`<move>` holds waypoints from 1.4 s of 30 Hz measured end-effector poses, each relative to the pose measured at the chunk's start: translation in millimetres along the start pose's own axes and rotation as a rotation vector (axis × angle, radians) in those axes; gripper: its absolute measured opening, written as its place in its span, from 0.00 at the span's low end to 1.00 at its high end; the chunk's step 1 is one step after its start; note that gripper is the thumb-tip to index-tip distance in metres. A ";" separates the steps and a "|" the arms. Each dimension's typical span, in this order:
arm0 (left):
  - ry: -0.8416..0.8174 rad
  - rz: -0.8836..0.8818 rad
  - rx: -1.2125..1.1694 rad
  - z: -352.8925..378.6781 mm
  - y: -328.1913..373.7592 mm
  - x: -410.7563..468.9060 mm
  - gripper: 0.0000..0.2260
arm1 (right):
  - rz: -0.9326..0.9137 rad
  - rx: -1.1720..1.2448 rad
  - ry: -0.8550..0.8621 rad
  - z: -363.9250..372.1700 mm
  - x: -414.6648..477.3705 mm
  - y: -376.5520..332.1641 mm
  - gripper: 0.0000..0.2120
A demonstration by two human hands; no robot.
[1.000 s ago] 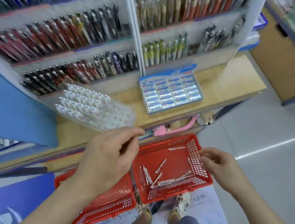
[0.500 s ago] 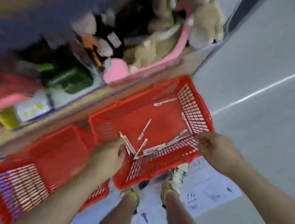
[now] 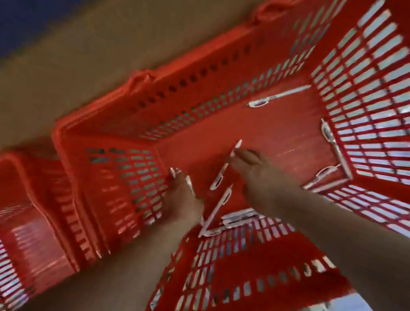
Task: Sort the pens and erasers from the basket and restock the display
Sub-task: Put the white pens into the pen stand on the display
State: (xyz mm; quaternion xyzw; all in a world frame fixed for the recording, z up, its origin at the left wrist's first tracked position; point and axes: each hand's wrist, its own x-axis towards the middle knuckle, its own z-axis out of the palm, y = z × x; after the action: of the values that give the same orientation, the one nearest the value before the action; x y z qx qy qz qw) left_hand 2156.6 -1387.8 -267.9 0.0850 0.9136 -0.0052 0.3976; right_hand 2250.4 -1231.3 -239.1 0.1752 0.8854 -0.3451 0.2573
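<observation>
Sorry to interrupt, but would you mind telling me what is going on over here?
A person is reaching both hands into a red basket that holds scattered white pens. The right hand is at a pen in the middle; the left hand is on pens near the end wall. More lie along the far walls. A second red basket sits beside it. The picture is blurred.

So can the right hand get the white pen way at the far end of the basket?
Probably yes. The right hand is already inside the red basket, over the floor, and nothing lies between it and the far white pen. It would just need to stretch further in; the blur hides finer detail.
</observation>
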 end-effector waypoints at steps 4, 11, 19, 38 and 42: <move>0.119 0.112 -0.194 18.4 -6.3 -0.8 0.29 | -0.010 -0.258 0.046 18.7 36.5 -3.7 0.23; 0.116 0.179 -0.008 24.5 18.1 13.4 0.26 | 0.191 -0.317 0.081 17.2 18.7 26.2 0.23; 0.018 0.493 0.167 22.2 27.0 14.0 0.12 | 0.356 -0.181 -0.016 3.5 18.4 48.0 0.17; -0.281 0.322 -0.191 1.3 34.9 -35.6 0.10 | 0.744 1.208 0.146 -44.1 -39.7 3.2 0.11; -0.316 0.231 -0.592 -51.2 57.4 -81.0 0.12 | 0.713 1.513 0.084 -54.6 -80.9 -41.6 0.14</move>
State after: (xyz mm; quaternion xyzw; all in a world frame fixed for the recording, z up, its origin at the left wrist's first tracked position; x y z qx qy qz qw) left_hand 2182.8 -1339.6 -170.7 0.0672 0.7871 0.2918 0.5392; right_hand 2277.0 -1232.8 -136.4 0.5828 0.3155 -0.7373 0.1308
